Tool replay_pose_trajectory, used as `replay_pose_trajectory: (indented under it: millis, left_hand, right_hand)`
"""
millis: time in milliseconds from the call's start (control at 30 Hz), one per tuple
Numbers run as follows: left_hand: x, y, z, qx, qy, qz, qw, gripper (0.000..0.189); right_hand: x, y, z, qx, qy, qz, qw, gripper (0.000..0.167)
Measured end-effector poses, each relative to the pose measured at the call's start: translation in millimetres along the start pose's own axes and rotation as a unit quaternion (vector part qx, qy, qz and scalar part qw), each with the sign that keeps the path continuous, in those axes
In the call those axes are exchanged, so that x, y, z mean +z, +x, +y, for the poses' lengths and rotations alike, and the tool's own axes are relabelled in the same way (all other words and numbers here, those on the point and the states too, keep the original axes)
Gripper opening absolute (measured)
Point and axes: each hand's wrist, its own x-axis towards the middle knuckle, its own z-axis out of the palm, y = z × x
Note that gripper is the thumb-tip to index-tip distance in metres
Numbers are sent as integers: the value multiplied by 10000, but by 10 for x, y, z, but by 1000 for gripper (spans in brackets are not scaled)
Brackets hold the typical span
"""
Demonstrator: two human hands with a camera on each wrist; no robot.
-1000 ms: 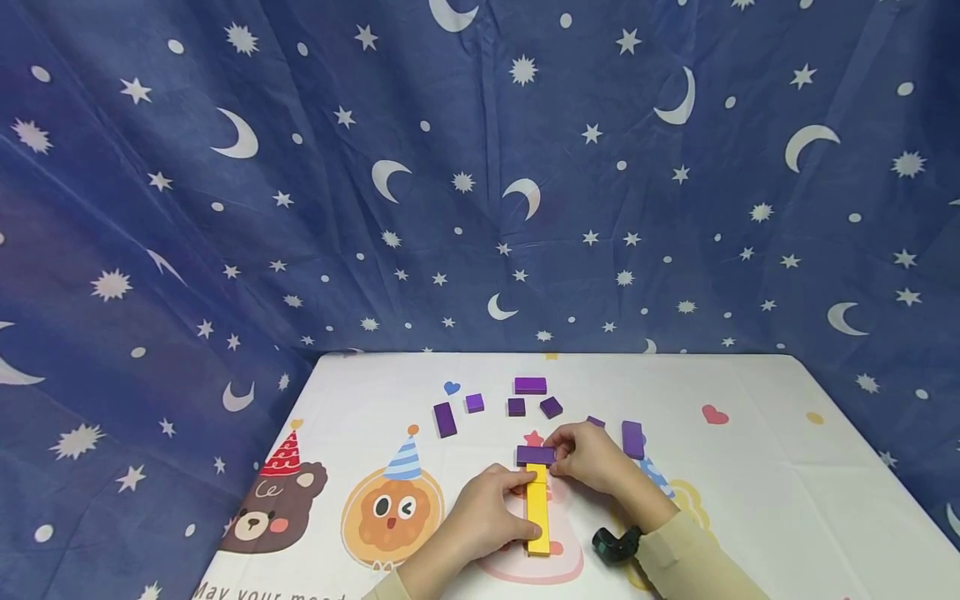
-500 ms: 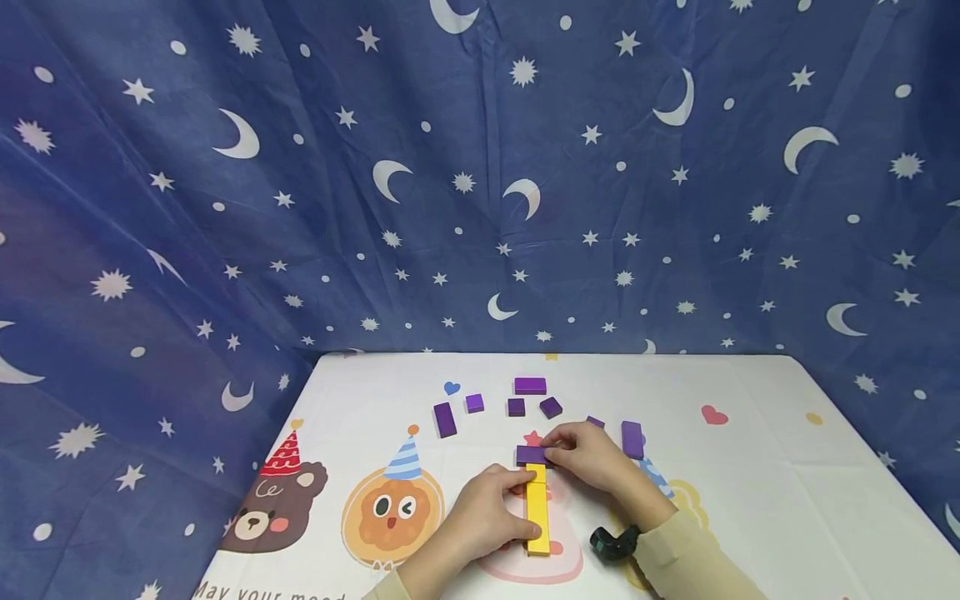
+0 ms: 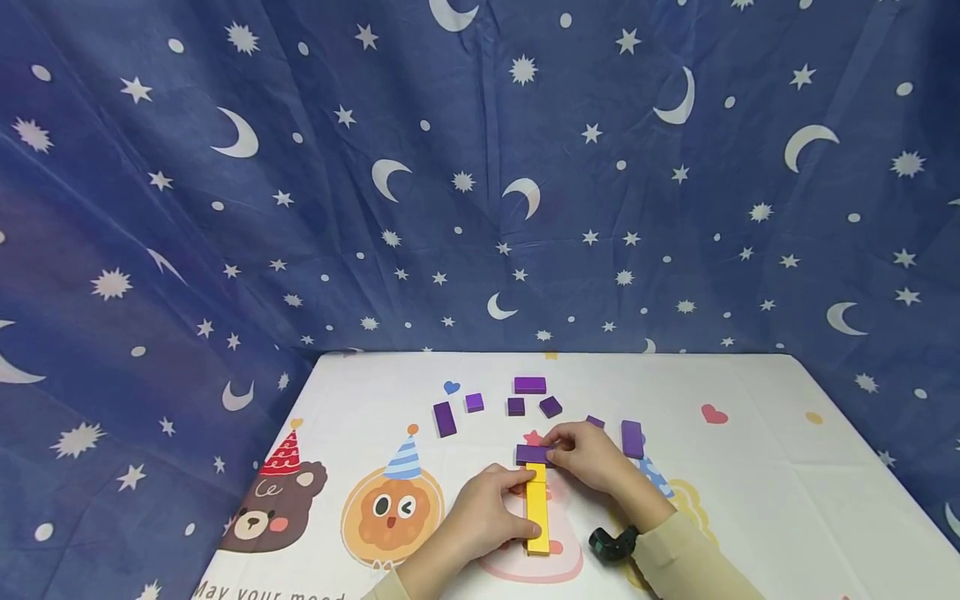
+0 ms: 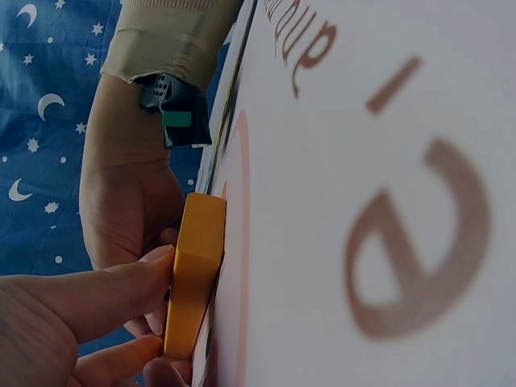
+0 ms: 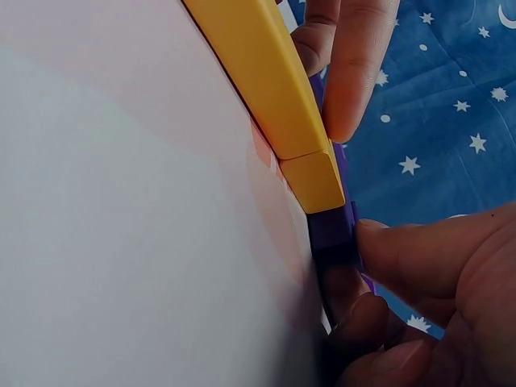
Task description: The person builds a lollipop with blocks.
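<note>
A long yellow block (image 3: 537,517) and a small yellow block (image 3: 538,472) lie end to end on the tablecloth. My left hand (image 3: 483,512) has its thumb pressed on the long one and a finger resting at the small one, fingers spread along the row. Crosswise at the far end of the row lies a purple block (image 3: 529,454). My right hand (image 3: 588,458) pinches its right end, which the fingers partly hide. Seen from the right wrist, the purple block (image 5: 330,230) sits right at the small yellow block's end, with the thumb (image 5: 411,250) on it.
Beyond the hands lie several loose purple blocks, among them a long one (image 3: 530,385), a dark one (image 3: 445,419) and a small cube (image 3: 474,403). Another long purple block (image 3: 632,439) lies right of my right hand. A star-patterned blue curtain (image 3: 480,208) hangs behind the table.
My right thumb has shifted left from beside the purple block's end onto its top, covering that end. The left hand and the yellow blocks stay in place.
</note>
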Motion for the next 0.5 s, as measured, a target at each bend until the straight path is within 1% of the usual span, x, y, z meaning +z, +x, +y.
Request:
replay_pose_trajectory:
  millis: [200,333,433,500]
  left_hand:
    - [7,9,-7,-14,-41,-15,10000,77]
    - [12,13,-14,-49,-18,-41,10000,78]
    - [15,15,-22,-50,-11,-50,10000,77]
    - [16,16,-27,-46,-3,-52,10000,77]
  right_hand:
    - [4,9,-3,23,-78,45,10000,18]
    - [3,8,-15,55,-87,50,9999,17]
    - [2,2,-24,12,-102,16,9999,17]
    - [6,-4,-34,-21,-212,-20,9998,19]
